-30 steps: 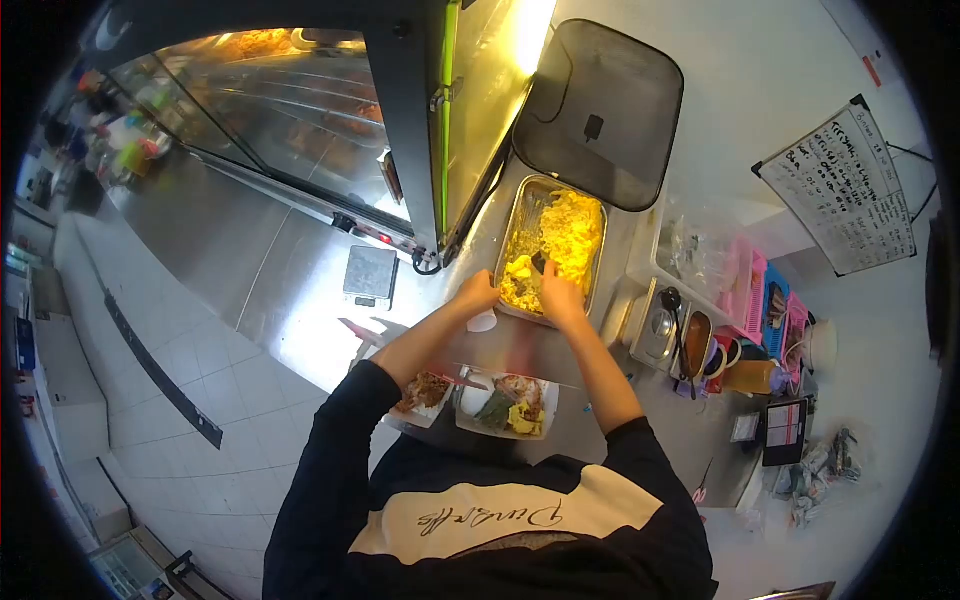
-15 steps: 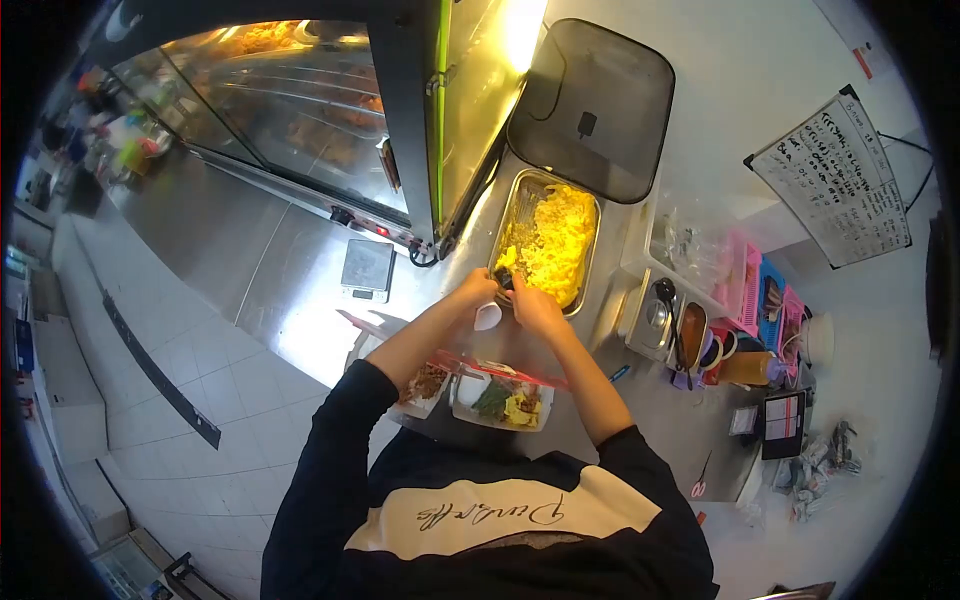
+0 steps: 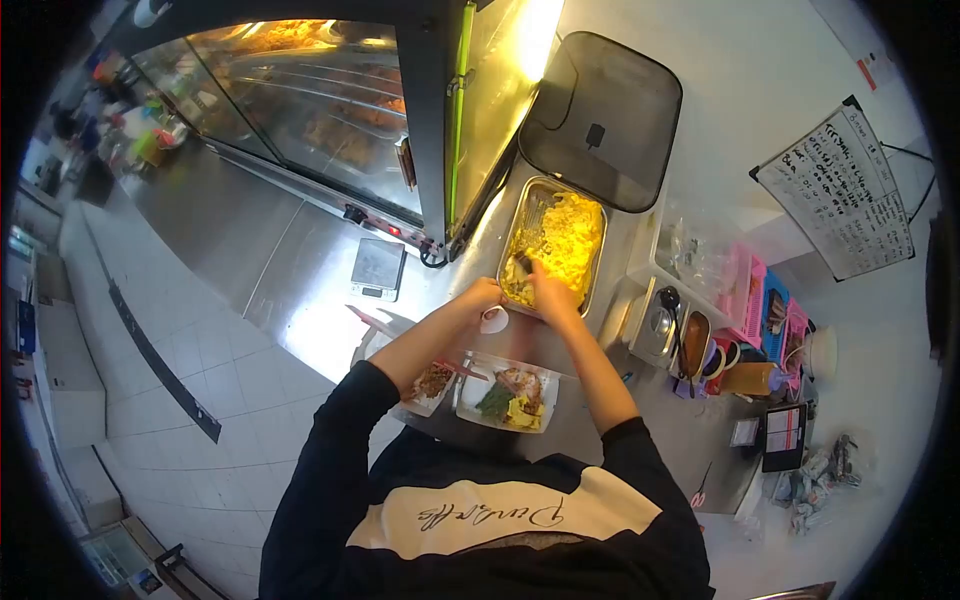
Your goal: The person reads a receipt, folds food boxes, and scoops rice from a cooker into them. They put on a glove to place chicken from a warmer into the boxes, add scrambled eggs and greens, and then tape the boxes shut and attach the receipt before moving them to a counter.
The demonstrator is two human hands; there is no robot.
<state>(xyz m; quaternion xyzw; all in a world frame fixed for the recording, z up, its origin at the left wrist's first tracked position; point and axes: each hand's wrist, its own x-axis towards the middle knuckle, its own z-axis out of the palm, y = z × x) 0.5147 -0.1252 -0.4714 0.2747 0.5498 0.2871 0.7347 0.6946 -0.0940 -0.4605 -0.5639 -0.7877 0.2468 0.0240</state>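
A metal tray (image 3: 597, 283) holds yellow scrambled egg (image 3: 572, 235). My right hand (image 3: 552, 295) reaches over its near end, closed around a dark utensil (image 3: 523, 262) whose tip is down in the egg; its exact kind is partly hidden. My left hand (image 3: 484, 296) is closed at the tray's near left corner, and what its fingers grip is hidden. Just below it shows a small white rounded piece (image 3: 494, 320), perhaps a cup. Nearer my body stands an open food box (image 3: 547, 412) with greens, egg and something white. Beside it another box (image 3: 430, 388) holds brown chopped food, partly behind my left forearm.
A small scale (image 3: 378, 268) lies left of the tray, near the heated display cabinet (image 3: 300, 180). Behind the tray is a dark translucent lid (image 3: 605, 120). Metal containers (image 3: 660, 325), a sauce bottle (image 3: 748, 378) and a pink basket (image 3: 742, 290) stand to the right.
My right hand has moved away from my left, farther over the tray, taking the utensil into the egg. The red strip across the near food boxes shows less. The view has shifted slightly.
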